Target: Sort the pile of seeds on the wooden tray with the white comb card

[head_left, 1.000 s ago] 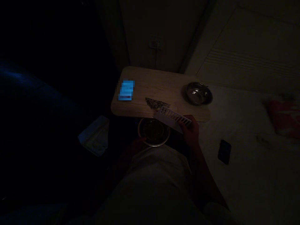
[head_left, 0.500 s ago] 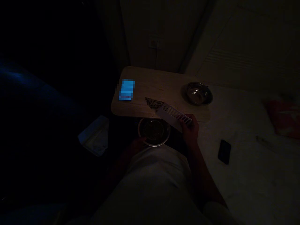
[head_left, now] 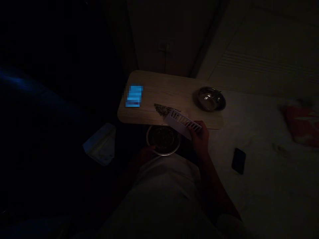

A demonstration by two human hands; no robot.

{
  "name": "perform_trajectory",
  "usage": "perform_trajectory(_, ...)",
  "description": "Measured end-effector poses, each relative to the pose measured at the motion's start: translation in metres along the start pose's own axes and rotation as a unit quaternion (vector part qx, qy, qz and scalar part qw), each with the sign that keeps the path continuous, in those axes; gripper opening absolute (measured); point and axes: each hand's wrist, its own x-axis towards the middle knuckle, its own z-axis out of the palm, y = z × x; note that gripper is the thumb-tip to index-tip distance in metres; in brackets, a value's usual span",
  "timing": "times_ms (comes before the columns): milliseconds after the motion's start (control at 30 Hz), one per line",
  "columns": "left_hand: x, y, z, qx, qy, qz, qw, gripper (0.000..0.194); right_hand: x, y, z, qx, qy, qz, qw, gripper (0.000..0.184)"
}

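The scene is very dark. My right hand (head_left: 201,138) grips a white slotted plastic scraper (head_left: 181,122) whose far edge rests against a small heap of dark grains (head_left: 163,109) near the front edge of a light wooden board (head_left: 169,89). Just below that edge, my left hand (head_left: 146,154) holds the rim of a round metal plate (head_left: 163,139) with dark grains in it, over my lap.
An empty steel bowl (head_left: 211,98) stands at the board's right end and a lit blue screen (head_left: 134,95) lies at its left end. A dark phone (head_left: 238,160) lies on the pale surface to my right, a white packet (head_left: 101,144) to the left, something red (head_left: 302,124) at far right.
The scraper in my right hand has slid slightly left and away, closer into the heap of grains. The left hand and plate have hardly moved.
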Motion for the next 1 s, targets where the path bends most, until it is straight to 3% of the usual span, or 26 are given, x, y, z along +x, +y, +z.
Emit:
perform_trajectory(267, -0.001, 0.012, 0.020, 0.004, 0.021, -0.046, 0.999, 0.026, -0.001, -0.002, 0.004, 0.001, 0.041, -0.005, 0.999, 0.014)
perform_trajectory(567, 0.007, 0.003, 0.006, -0.001, 0.006, -0.074, 0.997, 0.030, -0.005, -0.001, 0.004, 0.016, -0.004, 0.010, 1.000, 0.016)
perform_trajectory(733, 0.005, 0.001, -0.003, 0.025, 0.031, -0.054, 0.998, 0.024, -0.005, -0.002, 0.002, 0.018, -0.026, 0.016, 0.999, 0.017)
perform_trajectory(1000, -0.005, 0.008, 0.007, 0.032, 0.049, 0.000, 0.998, 0.021, -0.004, -0.006, 0.000, 0.007, -0.044, 0.007, 0.999, 0.016)
